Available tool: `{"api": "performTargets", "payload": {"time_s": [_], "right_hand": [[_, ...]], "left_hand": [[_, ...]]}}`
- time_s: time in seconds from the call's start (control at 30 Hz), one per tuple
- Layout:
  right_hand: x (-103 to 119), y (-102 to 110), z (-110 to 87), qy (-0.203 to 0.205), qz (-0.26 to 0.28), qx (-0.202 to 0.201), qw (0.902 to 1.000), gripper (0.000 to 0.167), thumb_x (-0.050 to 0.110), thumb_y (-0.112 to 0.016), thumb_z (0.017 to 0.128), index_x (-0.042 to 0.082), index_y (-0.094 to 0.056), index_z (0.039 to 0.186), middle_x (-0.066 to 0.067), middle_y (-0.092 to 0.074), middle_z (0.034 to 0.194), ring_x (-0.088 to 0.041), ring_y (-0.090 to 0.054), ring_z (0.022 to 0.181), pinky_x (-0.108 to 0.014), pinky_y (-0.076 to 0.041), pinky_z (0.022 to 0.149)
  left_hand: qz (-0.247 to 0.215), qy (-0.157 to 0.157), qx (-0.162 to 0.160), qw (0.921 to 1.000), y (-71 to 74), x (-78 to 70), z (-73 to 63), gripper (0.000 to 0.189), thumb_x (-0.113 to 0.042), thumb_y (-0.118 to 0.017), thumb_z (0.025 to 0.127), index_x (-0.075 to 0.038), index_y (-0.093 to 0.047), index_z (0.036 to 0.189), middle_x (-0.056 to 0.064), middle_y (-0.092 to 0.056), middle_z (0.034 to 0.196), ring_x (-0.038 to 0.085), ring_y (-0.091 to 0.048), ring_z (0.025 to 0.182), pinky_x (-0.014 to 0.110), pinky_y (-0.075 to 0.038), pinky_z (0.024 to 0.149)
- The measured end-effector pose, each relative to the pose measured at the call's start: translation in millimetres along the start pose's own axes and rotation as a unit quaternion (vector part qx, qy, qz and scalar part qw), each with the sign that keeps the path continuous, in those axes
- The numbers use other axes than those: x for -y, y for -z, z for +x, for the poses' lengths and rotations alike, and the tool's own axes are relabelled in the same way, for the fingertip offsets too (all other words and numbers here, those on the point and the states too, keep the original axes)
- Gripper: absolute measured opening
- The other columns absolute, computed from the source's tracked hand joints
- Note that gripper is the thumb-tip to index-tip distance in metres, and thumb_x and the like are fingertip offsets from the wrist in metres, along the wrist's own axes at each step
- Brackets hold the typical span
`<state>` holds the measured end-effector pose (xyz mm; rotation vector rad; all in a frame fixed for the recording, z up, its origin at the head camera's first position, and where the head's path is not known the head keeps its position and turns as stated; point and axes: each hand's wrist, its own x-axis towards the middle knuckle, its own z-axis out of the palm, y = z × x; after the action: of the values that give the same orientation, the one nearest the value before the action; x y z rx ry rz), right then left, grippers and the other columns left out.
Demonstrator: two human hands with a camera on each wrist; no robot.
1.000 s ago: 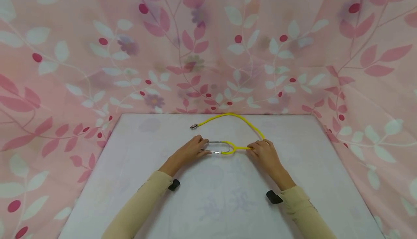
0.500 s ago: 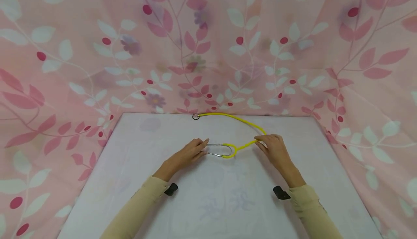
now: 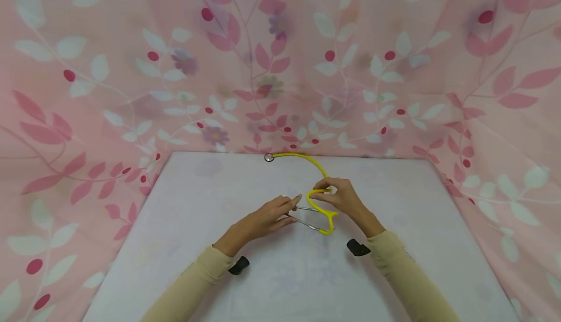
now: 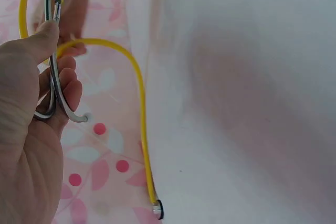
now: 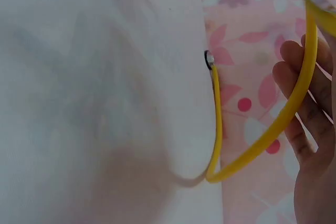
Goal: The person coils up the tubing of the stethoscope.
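A stethoscope with yellow tubing and metal ear tubes spans both hands above the white table. My left hand grips the ear tubes, which cross between thumb and fingers in the left wrist view. One ear tip sticks out past those fingers. With thumb and fingertips, my right hand pinches the tubing near its yellow fork; in the right wrist view the tube runs across its fingers. The round chest piece rests at the table's far edge.
The white-covered table ends at the back against a pink curtain with leaf prints, which also hangs at both sides. Black wrist cameras sit under both sleeves.
My right hand has shifted along the tubing, then back left toward the left hand, bending the tube near the fork. The chest piece slid to the far edge. My left hand kept its grip.
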<state>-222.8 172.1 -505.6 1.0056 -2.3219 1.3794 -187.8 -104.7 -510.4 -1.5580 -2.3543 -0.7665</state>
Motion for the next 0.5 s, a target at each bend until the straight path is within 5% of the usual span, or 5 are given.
{"api": "performTargets", "payload": {"time_s": [0.1,0.27,0.43,0.5], "right_hand": [[2,-17,0.5,-0.059,0.079,0.028,0.9947,0.017,0.006,-0.081,0.079,0.005,-0.073,0.093,-0.009,-0.074,0.088,-0.014,-0.07,0.08,-0.039,-0.059,0.076],[10,-36,1.8,-0.147,0.183,0.047,0.9709,0.018,0.014,-0.073,0.088,-0.001,-0.074,0.1,-0.02,-0.073,0.094,-0.029,-0.071,0.081,-0.037,-0.059,0.073],[28,-41,6.8,-0.145,0.19,0.058,0.9694,0.02,0.002,-0.065,0.092,-0.011,-0.07,0.105,-0.031,-0.071,0.094,-0.05,-0.065,0.078,-0.051,-0.058,0.071],[36,-41,9.1,-0.145,0.172,0.058,0.9726,0.021,-0.002,-0.064,0.091,-0.014,-0.069,0.108,-0.031,-0.07,0.095,-0.049,-0.066,0.078,-0.046,-0.059,0.071]], "left_hand": [[-0.004,-0.008,-0.011,0.9999,4.1,-4.4,4.4,0.073,-0.026,-0.067,0.093,0.005,-0.033,0.15,0.001,-0.06,0.109,0.011,-0.058,0.097,0.014,-0.049,0.083],[-0.003,0.011,-0.034,0.9994,11.7,-6.2,6.6,0.067,-0.025,-0.069,0.091,0.002,-0.042,0.146,0.002,-0.06,0.11,0.011,-0.058,0.099,0.016,-0.05,0.083],[0.01,0.031,-0.063,0.9975,15.5,-2.2,6.0,0.054,-0.024,-0.069,0.091,-0.002,-0.054,0.138,0.007,-0.06,0.116,0.014,-0.06,0.104,0.022,-0.052,0.091],[0.012,0.037,-0.067,0.997,17.2,-0.8,6.3,0.053,-0.023,-0.069,0.091,-0.003,-0.055,0.137,0.007,-0.059,0.118,0.014,-0.06,0.105,0.022,-0.052,0.093]]}}
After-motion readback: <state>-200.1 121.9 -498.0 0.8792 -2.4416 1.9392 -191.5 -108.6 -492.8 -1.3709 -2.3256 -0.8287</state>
